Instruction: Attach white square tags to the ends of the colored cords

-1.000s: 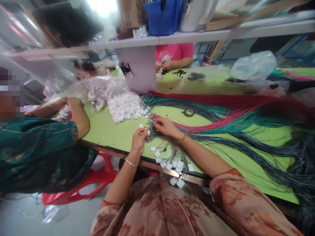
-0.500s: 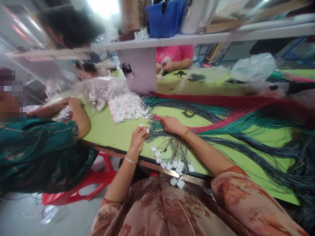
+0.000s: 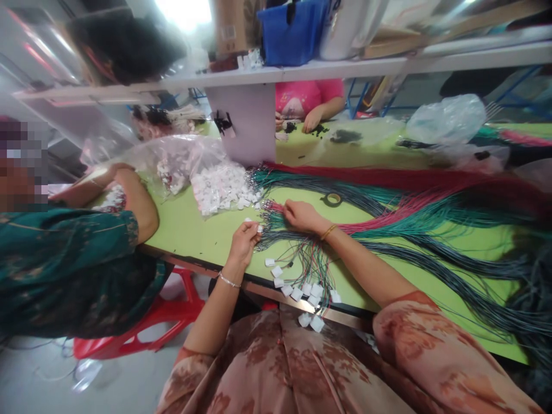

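My left hand (image 3: 244, 238) is closed on a small white connector (image 3: 259, 229) beside the wire ends near the table's front edge. My right hand (image 3: 302, 216) rests over the red wires (image 3: 375, 224), its fingers pressed together near their metal-tipped ends; what they pinch is too small to tell. Green wires (image 3: 431, 219) and dark wires (image 3: 388, 248) stretch to the right. Below my hands, wires with white connectors (image 3: 296, 294) hang over the table edge. Loose white connectors fill a clear plastic bag (image 3: 222, 187) behind my left hand.
A roll of black tape (image 3: 332, 199) lies behind my right hand. At the left a person's arm (image 3: 137, 198) rests on the table (image 3: 176, 233), near a red stool (image 3: 150, 322). Across the table sits a person in pink (image 3: 297, 99). A blue bin (image 3: 288, 34) stands on the shelf.
My right hand has shifted slightly to the right, its fingers more curled. My left hand is nearly still with the connector. The far person's hands have moved apart, one now lower on the table.
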`<action>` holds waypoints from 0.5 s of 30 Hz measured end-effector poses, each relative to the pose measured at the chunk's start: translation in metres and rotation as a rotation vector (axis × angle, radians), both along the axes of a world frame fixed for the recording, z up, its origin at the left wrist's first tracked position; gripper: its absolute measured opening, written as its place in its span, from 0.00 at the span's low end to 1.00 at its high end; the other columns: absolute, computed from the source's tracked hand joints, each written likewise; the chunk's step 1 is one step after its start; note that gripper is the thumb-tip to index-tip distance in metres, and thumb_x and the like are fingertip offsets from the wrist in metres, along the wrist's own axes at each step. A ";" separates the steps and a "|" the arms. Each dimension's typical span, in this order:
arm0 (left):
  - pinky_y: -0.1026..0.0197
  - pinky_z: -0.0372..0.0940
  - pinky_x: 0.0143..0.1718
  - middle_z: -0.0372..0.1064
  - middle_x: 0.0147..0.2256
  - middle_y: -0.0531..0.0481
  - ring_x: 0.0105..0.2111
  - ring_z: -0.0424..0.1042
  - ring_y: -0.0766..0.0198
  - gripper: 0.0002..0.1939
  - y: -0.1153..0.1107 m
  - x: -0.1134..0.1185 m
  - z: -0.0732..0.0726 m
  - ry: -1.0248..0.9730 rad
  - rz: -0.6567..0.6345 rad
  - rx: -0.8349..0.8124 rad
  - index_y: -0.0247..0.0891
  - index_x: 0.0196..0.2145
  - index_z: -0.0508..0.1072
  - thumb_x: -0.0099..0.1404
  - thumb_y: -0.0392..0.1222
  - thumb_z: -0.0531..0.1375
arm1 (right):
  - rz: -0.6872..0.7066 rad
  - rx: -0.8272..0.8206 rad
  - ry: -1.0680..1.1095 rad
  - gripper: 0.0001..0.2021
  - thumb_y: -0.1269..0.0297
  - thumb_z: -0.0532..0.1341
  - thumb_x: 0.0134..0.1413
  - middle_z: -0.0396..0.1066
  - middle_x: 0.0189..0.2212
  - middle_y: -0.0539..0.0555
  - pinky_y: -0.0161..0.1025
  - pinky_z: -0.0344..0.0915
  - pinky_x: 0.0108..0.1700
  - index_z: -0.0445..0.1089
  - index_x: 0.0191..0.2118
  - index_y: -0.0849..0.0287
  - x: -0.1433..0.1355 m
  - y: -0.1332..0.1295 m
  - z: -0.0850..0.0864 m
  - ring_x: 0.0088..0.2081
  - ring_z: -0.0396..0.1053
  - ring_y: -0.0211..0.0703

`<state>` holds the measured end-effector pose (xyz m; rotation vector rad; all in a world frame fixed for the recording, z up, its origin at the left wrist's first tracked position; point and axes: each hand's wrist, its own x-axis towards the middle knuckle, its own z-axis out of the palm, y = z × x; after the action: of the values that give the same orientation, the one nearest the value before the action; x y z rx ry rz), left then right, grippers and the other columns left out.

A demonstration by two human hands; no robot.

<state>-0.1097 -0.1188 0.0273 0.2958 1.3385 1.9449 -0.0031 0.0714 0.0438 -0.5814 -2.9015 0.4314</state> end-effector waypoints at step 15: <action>0.68 0.62 0.30 0.72 0.32 0.49 0.26 0.66 0.72 0.09 0.010 0.002 0.002 -0.100 0.012 0.094 0.34 0.30 0.70 0.53 0.38 0.67 | 0.187 -0.758 0.428 0.09 0.60 0.56 0.49 0.60 0.22 0.47 0.32 0.55 0.30 0.64 0.26 0.61 -0.023 -0.031 0.001 0.26 0.56 0.34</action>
<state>-0.1072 -0.1084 0.0290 0.2333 1.1902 2.0092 -0.0262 0.0402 0.0452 -0.2401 -2.3182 1.4985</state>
